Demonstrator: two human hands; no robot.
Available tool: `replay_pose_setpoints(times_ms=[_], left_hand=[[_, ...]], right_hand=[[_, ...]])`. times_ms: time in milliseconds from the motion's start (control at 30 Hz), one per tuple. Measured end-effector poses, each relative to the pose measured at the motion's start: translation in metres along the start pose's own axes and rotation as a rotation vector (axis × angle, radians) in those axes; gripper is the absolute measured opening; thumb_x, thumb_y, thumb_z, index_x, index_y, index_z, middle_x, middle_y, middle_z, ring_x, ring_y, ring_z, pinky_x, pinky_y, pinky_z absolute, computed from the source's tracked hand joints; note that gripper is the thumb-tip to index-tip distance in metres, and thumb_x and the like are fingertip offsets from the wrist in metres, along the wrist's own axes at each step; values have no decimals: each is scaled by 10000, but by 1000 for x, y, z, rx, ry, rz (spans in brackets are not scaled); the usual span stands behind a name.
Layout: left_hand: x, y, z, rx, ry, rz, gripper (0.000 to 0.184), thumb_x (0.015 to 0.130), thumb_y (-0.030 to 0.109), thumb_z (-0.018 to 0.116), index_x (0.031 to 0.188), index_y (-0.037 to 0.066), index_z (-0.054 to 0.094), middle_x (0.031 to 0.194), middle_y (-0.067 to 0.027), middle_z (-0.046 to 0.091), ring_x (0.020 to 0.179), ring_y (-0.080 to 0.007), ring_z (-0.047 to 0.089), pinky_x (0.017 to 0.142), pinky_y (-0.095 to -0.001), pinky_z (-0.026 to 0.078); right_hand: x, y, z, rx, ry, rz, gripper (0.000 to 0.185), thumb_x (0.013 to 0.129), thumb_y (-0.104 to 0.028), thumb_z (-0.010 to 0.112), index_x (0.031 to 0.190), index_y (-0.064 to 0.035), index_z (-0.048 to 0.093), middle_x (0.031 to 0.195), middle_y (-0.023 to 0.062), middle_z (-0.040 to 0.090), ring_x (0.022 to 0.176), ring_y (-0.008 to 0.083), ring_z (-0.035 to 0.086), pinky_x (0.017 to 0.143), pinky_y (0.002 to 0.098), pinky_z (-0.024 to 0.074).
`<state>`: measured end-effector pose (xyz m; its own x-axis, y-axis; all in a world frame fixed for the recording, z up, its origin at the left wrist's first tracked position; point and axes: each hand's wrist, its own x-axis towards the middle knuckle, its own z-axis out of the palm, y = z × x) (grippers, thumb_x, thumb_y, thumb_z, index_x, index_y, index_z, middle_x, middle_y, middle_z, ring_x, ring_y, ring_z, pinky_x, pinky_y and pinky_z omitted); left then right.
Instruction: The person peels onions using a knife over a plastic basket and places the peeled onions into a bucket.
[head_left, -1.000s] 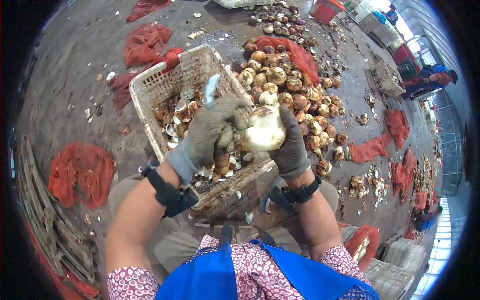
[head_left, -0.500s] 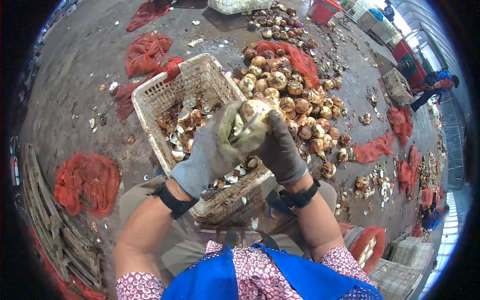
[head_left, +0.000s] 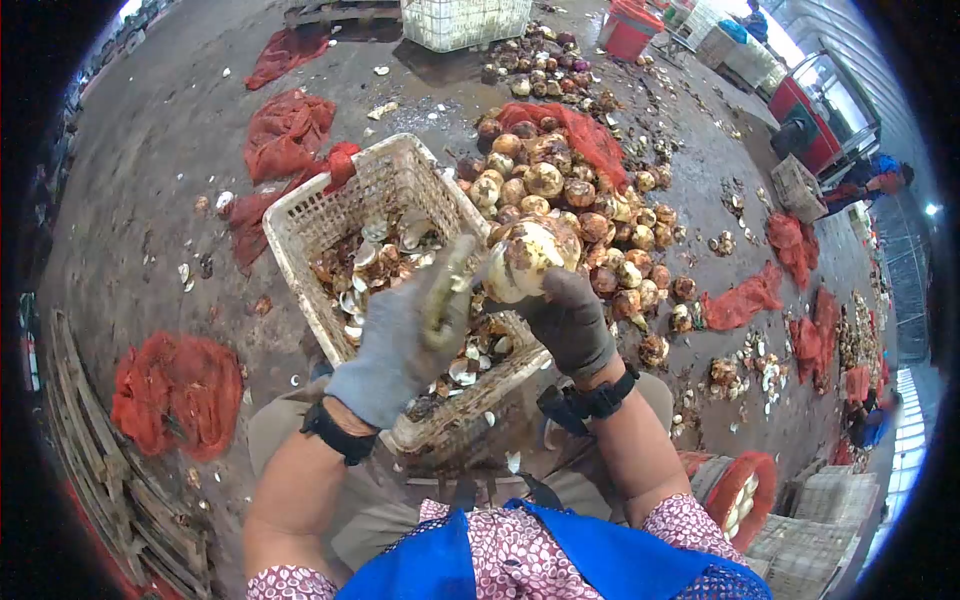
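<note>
- Gripping a pale onion (head_left: pixel 528 256) over the right rim of the crate (head_left: pixel 468 408): right hand (head_left: pixel 572 322), clamped on its near side;
- left hand (head_left: pixel 408 318): over the crate, near the onion; whether its curled fingers hold anything cannot be told;
- onion heap (head_left: pixel 545 180): right of the crate;
- red mesh (head_left: pixel 205 392): left of the crate.

We are looking at a grey, dirty concrete floor (head_left: pixel 110 240). On it, directly before us, sits a pale plastic crate (head_left: pixel 340 205), with a heap of brown onions (head_left: pixel 545 180) just beside it. Around these we find crumpled red mesh sacks (head_left: pixel 180 395), scattered peel scraps (head_left: pixel 770 375) and weathered wooden slats (head_left: pixel 95 450). Farther off stand a white crate (head_left: pixel 465 22) and a red bucket (head_left: pixel 630 28).
</note>
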<state>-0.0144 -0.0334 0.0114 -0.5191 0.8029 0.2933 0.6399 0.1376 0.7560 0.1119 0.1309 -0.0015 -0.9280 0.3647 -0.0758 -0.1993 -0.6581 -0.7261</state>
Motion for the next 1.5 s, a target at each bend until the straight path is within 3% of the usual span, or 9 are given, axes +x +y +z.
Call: replay_pose_setpoints(times_ms=[133,267,433,500,567,767,833,1100,1500], left_hand=[[-3,1,6,280,-56,89,832,740,48,655,1473,63,261,974,-241,639,805,-416,647,662,-474,530],[0,1,6,415,-202,-24,693,733,75,654,1327,-117,351,880,-245,609,807,-389,629,673,-466,506],[1,1,11,461,-93,11,581,720,72,660,1231,-94,440,854,-242,614,801,-371,634,664,-456,505],[7,-7,13,518,-125,-13,574,712,70,667,1222,-75,447,861,-241,619,818,-367,640,676,-452,508],[10,-30,20,332,-145,-93,891,709,46,712,1474,79,257,1039,-247,617,859,-407,641,697,-474,521],[4,-18,7,349,-117,46,835,695,80,734,1434,95,347,1062,-229,628,896,-412,644,718,-463,530],[2,-19,6,362,-80,137,826,701,66,723,1435,90,345,1073,-235,626,909,-412,643,727,-461,536],[6,-22,-1,331,-247,-101,760,741,94,732,1412,115,375,1130,-228,619,934,-405,646,774,-446,544],[-9,-39,-17,74,-259,-21,559,783,118,699,1303,68,501,1094,-216,640,1025,-406,611,854,-436,513]], right_hand=[[-3,8,11,-173,125,-50,578,818,-99,667,1342,-13,438,1199,95,618,1070,211,622,915,360,515],[-4,27,-5,-391,100,-146,267,867,13,582,1134,0,595,1121,71,656,1117,199,591,1013,390,422],[1,40,-8,-500,-30,-349,253,873,26,560,1115,-36,600,1128,63,652,1121,193,590,1025,379,404],[-1,29,2,-16,148,-20,204,883,-17,555,1075,-57,607,1093,70,656,1076,205,612,1011,375,415],[-8,26,6,-179,55,-125,207,885,-80,559,1087,-50,600,1102,75,651,1076,214,610,1016,394,415],[-9,27,0,-402,-145,-257,403,846,-107,636,1227,-7,547,1133,81,636,1053,204,605,957,357,464],[-4,25,-2,235,-111,104,401,841,-117,630,1217,0,555,1119,81,640,1055,197,601,954,341,462],[-7,12,35,-454,-12,3,659,726,-108,694,1331,-15,452,1201,89,603,1071,196,611,944,359,500],[-23,29,24,55,-65,354,848,626,-271,798,1339,10,435,1187,171,610,1030,280,632,902,410,530]])
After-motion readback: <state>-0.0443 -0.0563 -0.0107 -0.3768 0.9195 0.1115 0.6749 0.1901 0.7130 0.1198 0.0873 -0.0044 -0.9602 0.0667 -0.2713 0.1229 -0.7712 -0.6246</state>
